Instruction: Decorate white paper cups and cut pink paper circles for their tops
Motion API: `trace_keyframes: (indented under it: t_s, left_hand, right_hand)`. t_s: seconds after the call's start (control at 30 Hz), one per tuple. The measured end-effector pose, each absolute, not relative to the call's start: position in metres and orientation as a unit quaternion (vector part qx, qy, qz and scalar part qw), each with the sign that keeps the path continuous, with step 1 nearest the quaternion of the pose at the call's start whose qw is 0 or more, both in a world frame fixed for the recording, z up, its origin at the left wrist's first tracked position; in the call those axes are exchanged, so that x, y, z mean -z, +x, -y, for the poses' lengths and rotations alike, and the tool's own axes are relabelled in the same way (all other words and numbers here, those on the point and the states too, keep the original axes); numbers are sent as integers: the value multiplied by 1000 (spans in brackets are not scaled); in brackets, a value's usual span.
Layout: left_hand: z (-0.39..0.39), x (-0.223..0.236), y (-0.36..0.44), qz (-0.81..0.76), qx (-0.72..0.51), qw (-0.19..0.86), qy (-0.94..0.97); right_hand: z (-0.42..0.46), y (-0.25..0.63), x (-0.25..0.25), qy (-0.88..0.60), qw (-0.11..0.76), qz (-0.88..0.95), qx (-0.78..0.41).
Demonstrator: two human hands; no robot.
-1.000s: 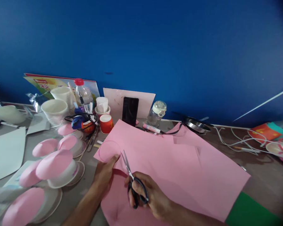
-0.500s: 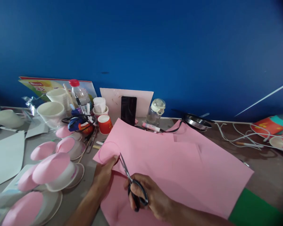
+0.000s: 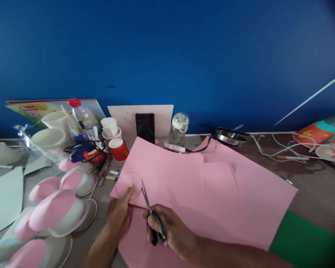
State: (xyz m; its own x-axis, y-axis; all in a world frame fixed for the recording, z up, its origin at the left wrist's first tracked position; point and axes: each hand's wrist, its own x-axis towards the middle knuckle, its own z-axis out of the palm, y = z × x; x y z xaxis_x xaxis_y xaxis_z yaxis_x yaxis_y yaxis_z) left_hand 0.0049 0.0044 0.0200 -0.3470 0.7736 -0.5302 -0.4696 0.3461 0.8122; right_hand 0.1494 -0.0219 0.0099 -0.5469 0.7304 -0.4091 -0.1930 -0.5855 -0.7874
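A large pink sheet of paper [image 3: 167, 167] with a drawn circle outline at its left corner lies over more pink paper. My left hand [image 3: 121, 210] pinches that corner, its thumb on top inside the circle and its fingers hidden underneath. In my right hand [image 3: 170, 230] is a pair of scissors [image 3: 155, 223] with black handles, my fingers through the loops. The narrow blades point away from me and lie at the circle's right edge; they look nearly closed.
At the left are several paper cups topped with pink discs [image 3: 54, 208]. Behind stand a red cup [image 3: 118, 149], a red-capped bottle [image 3: 83, 113], a black phone [image 3: 145, 127] and a clear jar [image 3: 179, 128]. A tape roll [image 3: 229, 137], white cables [image 3: 270, 150] and green paper [image 3: 301, 240] are at the right.
My left thumb has shifted left, further inside the circle, and the paper's corner lies flatter. The scissors stay at the circle's right edge. The whole view has turned slightly.
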Motion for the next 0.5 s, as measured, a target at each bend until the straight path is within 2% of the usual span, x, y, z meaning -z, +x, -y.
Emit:
trace_keyframes:
  t_s: [0.13,0.5]
  left_hand:
    - [-6,-11,2,-580,-563,576,118]
    - [-3,-20,12,-540,-509,654,148]
  right_hand:
    - [20,146,-5,-357,324,351,-803]
    - [19,141,-7,-341,342,367,-795]
